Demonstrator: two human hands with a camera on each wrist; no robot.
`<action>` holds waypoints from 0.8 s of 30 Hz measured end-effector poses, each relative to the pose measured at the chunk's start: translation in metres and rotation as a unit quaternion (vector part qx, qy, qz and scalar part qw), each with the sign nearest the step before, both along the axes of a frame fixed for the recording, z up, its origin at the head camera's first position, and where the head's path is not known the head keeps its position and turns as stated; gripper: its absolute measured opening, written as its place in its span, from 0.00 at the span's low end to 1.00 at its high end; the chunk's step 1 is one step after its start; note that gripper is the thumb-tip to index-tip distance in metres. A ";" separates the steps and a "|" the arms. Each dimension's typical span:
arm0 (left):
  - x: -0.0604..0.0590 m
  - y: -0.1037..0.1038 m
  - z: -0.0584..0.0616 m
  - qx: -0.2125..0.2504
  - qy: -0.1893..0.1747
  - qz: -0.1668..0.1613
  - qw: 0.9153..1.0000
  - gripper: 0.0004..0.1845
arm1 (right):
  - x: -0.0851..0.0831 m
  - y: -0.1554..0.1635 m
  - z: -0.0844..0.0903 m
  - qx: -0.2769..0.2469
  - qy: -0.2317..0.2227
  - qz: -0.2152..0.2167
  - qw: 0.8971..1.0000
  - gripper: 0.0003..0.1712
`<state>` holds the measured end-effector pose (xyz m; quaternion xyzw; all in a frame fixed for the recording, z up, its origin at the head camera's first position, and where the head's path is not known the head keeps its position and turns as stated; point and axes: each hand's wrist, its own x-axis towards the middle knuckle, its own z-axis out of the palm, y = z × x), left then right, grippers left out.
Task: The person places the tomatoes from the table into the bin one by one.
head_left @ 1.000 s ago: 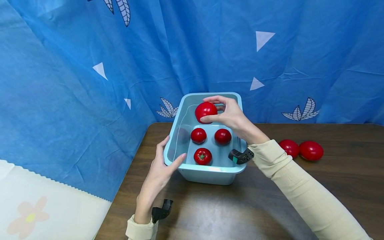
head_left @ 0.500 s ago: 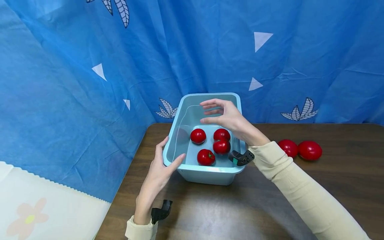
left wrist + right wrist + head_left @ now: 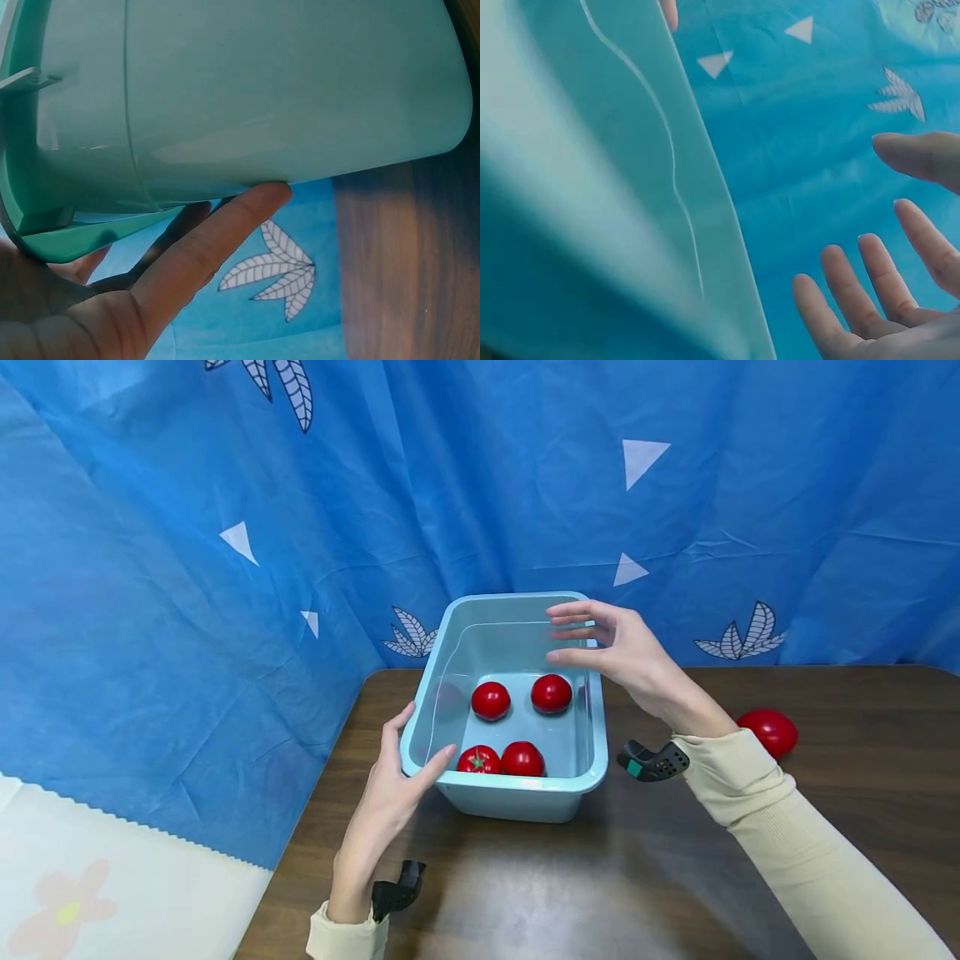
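A light blue plastic basin (image 3: 517, 783) stands on the table with several red tomatoes in it. Two lie toward its middle, a left tomato (image 3: 491, 702) and a right tomato (image 3: 551, 694). By the near wall, a tomato with a green stem (image 3: 479, 760) sits beside another tomato (image 3: 522, 759). My left hand (image 3: 393, 789) holds the basin's near left corner, thumb over the rim and fingers along the outer wall (image 3: 285, 90). Above the basin's right rim, my right hand (image 3: 630, 647) hangs with spread, relaxed fingers and nothing in them.
On the table (image 3: 675, 893), one more tomato (image 3: 768, 733) lies at the right, partly covered by the right sleeve (image 3: 780, 810). A blue curtain (image 3: 480, 485) hangs right behind the basin. A pale cloth with a flower (image 3: 67, 910) lies at the lower left.
The right hand let a tomato go into the basin and moved right, out past the rim. Tomatoes in the basin rolled toward its near wall. The right arm now covers one table tomato.
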<state>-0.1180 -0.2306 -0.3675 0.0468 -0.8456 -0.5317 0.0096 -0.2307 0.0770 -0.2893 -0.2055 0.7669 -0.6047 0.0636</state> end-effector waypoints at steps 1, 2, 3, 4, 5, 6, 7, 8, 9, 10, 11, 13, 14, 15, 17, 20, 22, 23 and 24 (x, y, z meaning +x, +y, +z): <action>0.000 0.000 0.000 0.001 0.000 -0.001 1.000 0.49 | 0.001 0.006 -0.001 0.003 -0.001 -0.004 1.000 0.34; 0.000 0.000 0.000 0.002 -0.001 -0.001 1.000 0.49 | 0.002 0.012 -0.003 0.007 -0.004 -0.009 1.000 0.34; 0.000 -0.001 0.000 0.004 -0.001 0.000 1.000 0.49 | 0.003 0.018 -0.005 0.012 -0.006 -0.013 1.000 0.34; 0.000 -0.001 0.000 0.005 -0.001 0.001 1.000 0.49 | 0.004 0.025 -0.009 0.018 -0.007 -0.020 1.000 0.35; 0.000 -0.001 0.000 0.006 -0.001 0.001 1.000 0.49 | 0.004 0.033 -0.013 0.025 -0.008 -0.026 0.999 0.35; 0.001 -0.001 0.001 0.007 -0.001 0.002 1.000 0.49 | 0.004 0.042 -0.017 0.034 -0.009 -0.034 0.999 0.36; 0.001 0.000 0.001 0.006 -0.001 0.002 1.000 0.49 | 0.004 0.051 -0.022 0.045 -0.011 -0.047 0.998 0.36; 0.001 0.000 0.001 0.004 -0.001 0.002 1.000 0.49 | 0.003 0.061 -0.027 0.054 -0.013 -0.058 0.997 0.36; 0.001 0.000 0.002 0.001 -0.001 0.000 1.000 0.49 | 0.002 0.073 -0.033 0.067 -0.016 -0.072 0.995 0.37; 0.001 0.000 0.002 -0.002 -0.001 0.000 1.000 0.49 | 0.001 0.085 -0.040 0.080 -0.019 -0.088 0.993 0.37; 0.001 0.000 0.001 -0.004 -0.002 -0.002 1.000 0.49 | 0.000 0.098 -0.046 0.091 -0.022 -0.103 0.990 0.37; 0.000 0.001 0.001 -0.007 -0.003 -0.003 1.000 0.49 | -0.003 0.124 -0.060 0.101 -0.033 -0.127 0.986 0.36; 0.000 0.001 0.001 -0.008 -0.003 -0.004 1.000 0.49 | -0.004 0.137 -0.067 0.103 -0.036 -0.137 0.985 0.35; -0.001 0.002 0.001 -0.008 -0.003 -0.005 1.000 0.49 | -0.004 0.150 -0.073 0.104 -0.044 -0.148 0.983 0.34; -0.001 0.002 0.001 -0.007 -0.003 -0.006 1.000 0.48 | -0.004 0.173 -0.086 0.098 -0.052 -0.160 0.981 0.32; -0.001 0.002 0.002 -0.005 -0.001 -0.006 1.000 0.48 | -0.002 0.200 -0.100 0.115 -0.062 -0.183 0.974 0.33; 0.000 0.001 0.002 -0.004 0.001 -0.005 1.000 0.48 | -0.001 0.211 -0.109 0.138 -0.066 -0.192 0.969 0.36; 0.000 0.001 0.002 -0.003 0.002 -0.004 1.000 0.48 | 0.000 0.216 -0.113 0.155 -0.067 -0.197 0.966 0.37; 0.001 0.000 0.002 -0.003 0.002 -0.003 1.000 0.48 | 0.001 0.219 -0.117 0.167 -0.069 -0.198 0.963 0.38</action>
